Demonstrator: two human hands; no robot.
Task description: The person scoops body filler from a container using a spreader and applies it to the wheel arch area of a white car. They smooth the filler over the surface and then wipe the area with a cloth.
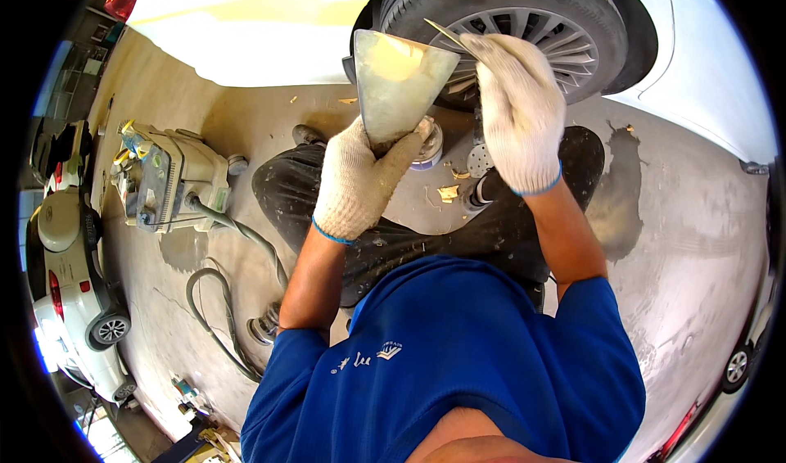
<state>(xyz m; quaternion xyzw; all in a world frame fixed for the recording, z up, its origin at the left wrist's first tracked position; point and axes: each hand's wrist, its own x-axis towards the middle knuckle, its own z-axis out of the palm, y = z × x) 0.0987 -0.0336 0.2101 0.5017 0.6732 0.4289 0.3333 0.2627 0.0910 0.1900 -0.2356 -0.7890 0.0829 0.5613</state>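
Observation:
My left hand (358, 183), in a white knit glove with a blue cuff, grips the narrow end of a wide, triangular putty spreader (397, 94). Its broad edge points up, and a patch of yellow putty (391, 58) lies on its face. In the same kind of glove, my right hand (524, 111) is closed on a thin scraper (444, 32), seen nearly edge-on, its tip just right of the spreader's top corner. Both tools are raised in front of a car wheel (544, 41); they look apart from each other. Behind my left hand a round tin (428, 153) is partly hidden.
A white car body (270, 41) with yellowish patches spans the top. At left stands a beige wheeled machine (201, 176) with a grey hose (246, 232) trailing along the floor toward a round sander-like tool (266, 325). Yellow scraps (448, 194) lie between my legs. Another white car (82, 299) is parked far left.

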